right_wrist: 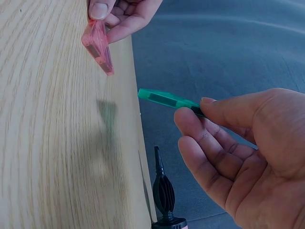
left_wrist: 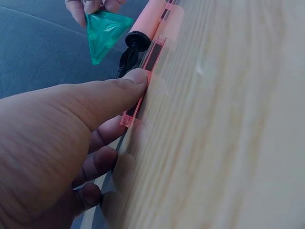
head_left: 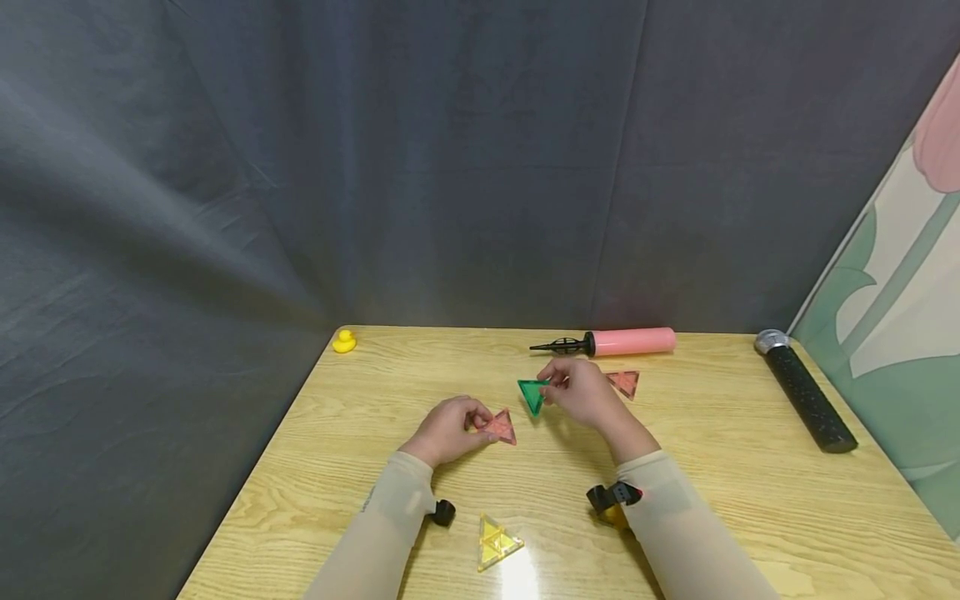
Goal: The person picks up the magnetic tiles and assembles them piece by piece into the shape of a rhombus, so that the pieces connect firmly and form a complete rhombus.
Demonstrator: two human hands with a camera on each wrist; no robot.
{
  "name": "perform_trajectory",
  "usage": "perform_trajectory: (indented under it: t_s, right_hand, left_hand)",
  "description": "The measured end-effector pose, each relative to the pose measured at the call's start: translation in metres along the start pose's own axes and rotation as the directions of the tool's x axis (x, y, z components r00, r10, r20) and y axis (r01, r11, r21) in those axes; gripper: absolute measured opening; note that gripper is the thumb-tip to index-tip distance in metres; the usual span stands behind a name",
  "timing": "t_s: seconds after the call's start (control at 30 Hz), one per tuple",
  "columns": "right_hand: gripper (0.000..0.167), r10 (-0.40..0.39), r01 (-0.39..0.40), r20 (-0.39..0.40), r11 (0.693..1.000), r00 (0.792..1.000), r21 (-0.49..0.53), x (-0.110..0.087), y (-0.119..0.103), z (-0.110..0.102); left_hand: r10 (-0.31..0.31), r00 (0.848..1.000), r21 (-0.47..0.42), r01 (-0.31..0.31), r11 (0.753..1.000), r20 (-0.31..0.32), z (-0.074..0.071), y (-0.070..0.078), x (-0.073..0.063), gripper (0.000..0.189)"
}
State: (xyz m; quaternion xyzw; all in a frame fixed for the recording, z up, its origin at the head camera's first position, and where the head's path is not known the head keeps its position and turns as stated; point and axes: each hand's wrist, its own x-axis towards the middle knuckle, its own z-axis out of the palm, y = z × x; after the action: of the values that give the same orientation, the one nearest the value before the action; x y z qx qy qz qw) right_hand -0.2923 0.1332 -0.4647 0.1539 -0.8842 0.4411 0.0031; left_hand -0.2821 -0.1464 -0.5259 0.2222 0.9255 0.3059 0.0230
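In my left hand (head_left: pixel 450 429), thumb and fingers pinch a translucent pink triangular magnetic tile (head_left: pixel 501 427) close over the table. My right hand (head_left: pixel 581 390) pinches a translucent green triangular magnetic tile (head_left: pixel 533 395) by one corner, raised above the wood and a little farther back. The right wrist view has the green tile (right_wrist: pixel 167 98) nearly edge-on between thumb and forefinger, apart from the pink tile (right_wrist: pixel 99 47). From the left wrist, the pink tile (left_wrist: pixel 145 78) is seen along its edge under the thumb, with the green tile (left_wrist: pixel 106 36) beyond.
Another pink triangular tile (head_left: pixel 624 383) lies behind my right hand. Nearest me is a yellow triangular tile (head_left: pixel 497 543); a yellow piece (head_left: pixel 615 517) is partly hidden under my right wrist. A pink hand pump (head_left: pixel 633 341), rubber duck (head_left: pixel 344 341) and black microphone (head_left: pixel 806 392) line the table's edges.
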Motion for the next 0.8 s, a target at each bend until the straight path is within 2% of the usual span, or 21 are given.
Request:
perform_trajectory:
  t_s: [0.27,0.5,0.8]
  right_hand:
    - [0.009,0.0,0.0,0.007,1.0,1.0,-0.011,-0.0016,-0.0018,0.0024]
    - [0.015,0.021,-0.021,0.055,1.0,0.998,0.001,-0.002,-0.0025,0.0066]
    - [0.015,0.031,-0.029,0.075,0.999,0.997,-0.028,-0.0015,0.0,0.0085]
  left_hand:
    - [-0.008,1.0,-0.018,0.008,1.0,0.012,0.0011,0.004,0.0005,0.02]
    - [0.001,1.0,-0.027,0.0,1.0,0.024,0.0028,0.0065,0.0009,0.019]
    - [0.008,0.999,-0.056,-0.006,0.998,0.042,0.0041,0.0087,0.0027,0.017]
